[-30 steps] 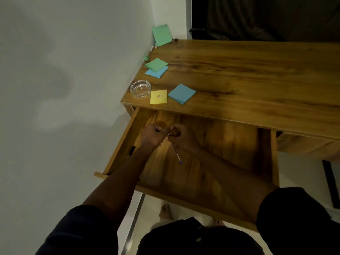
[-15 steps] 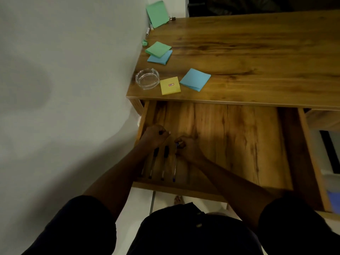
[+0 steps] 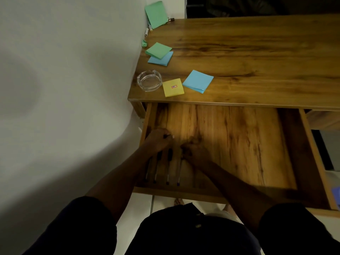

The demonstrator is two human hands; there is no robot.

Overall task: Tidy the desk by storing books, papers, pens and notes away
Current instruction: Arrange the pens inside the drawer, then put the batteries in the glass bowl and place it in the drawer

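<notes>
Our left hand [image 3: 159,139] and right hand [image 3: 194,150] curl over the far ends of four pens [image 3: 168,170] lying front-to-back in the open drawer [image 3: 239,144]; grip unclear. Notes [image 3: 173,87] lie on the table [image 3: 257,52] beyond, nearer the left hand.

text: none legible | yellow note [image 3: 173,87]: red-white sticker [image 3: 174,86], unreadable

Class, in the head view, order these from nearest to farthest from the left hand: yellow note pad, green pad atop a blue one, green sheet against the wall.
From the left hand:
1. yellow note pad, at the desk front edge.
2. green pad, farther back left.
3. green sheet, far corner, against the wall.
</notes>
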